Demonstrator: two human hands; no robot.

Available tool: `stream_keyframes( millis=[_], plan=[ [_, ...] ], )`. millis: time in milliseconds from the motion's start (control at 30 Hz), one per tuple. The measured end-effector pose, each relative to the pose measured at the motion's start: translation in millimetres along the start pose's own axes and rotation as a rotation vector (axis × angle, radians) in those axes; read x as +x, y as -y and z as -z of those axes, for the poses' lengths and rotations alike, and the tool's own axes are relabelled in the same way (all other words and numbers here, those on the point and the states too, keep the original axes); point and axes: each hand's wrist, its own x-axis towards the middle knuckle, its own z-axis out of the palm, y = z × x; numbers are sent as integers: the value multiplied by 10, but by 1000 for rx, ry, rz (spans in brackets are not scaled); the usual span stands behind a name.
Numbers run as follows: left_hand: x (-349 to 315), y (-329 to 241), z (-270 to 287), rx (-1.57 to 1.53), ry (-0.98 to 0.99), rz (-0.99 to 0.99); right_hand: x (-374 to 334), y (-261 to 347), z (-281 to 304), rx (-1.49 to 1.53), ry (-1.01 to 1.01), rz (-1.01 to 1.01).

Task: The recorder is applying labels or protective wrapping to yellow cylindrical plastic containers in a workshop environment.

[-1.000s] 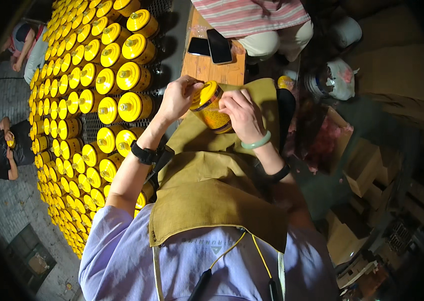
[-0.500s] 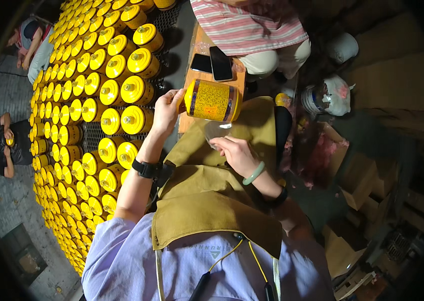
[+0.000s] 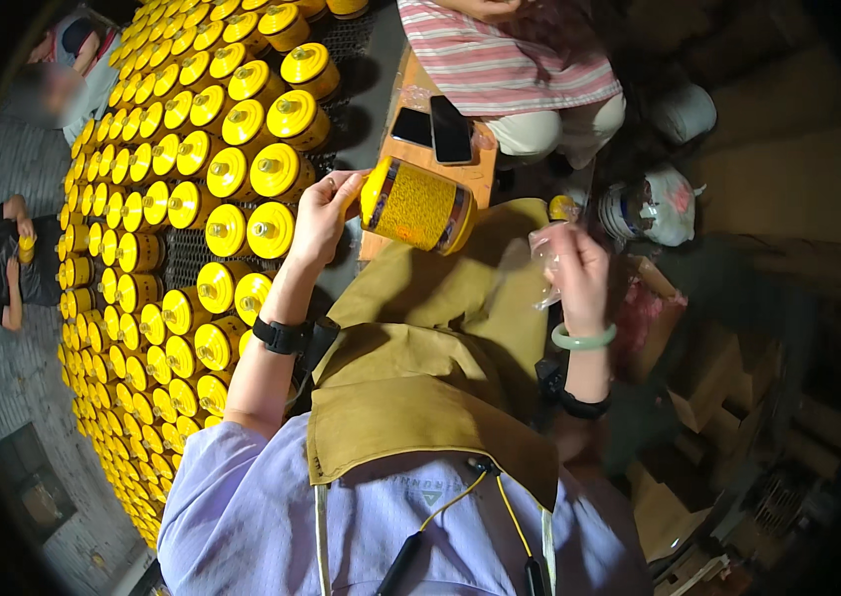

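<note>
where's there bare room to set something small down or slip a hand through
Bare wood shows on the orange wooden bench, between two dark rectangular phones and the held yellow cylindrical canister. Dark wire mesh lies bare in a gap bordered by standing yellow lidded canisters; their surrounding rows are crowded.

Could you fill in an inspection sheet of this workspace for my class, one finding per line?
Surface: wooden bench; dark mesh rack at left.
Job's things: held yellow canister, tilted; clear film; standing canisters in rows on the rack.
Clutter: two phones on the bench.
Hands: left hand grips the canister's lid end; right hand holds the film, apart from the canister.
Cables: yellow cord over the chest.
Surroundings: person in striped apron ahead; cardboard boxes at right.
</note>
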Motion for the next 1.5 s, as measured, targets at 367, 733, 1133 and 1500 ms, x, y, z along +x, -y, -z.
stream_keyframes(
  millis=[367, 733, 1133, 1500],
  plan=[
    [-825, -787, 1863, 49, -549, -350, 210, -1365, 266, -801, -320, 475],
    [-604, -70, 1030, -184, -452, -150, 315, -12, -1112, -775, -19, 740],
    [-287, 561, -52, -193, -221, 73, 241, -459, -827, -784, -160, 457],
    [-251, 516, -207, -251, -198, 14, 225, -365, -764, -629, -263, 425]
  ],
)
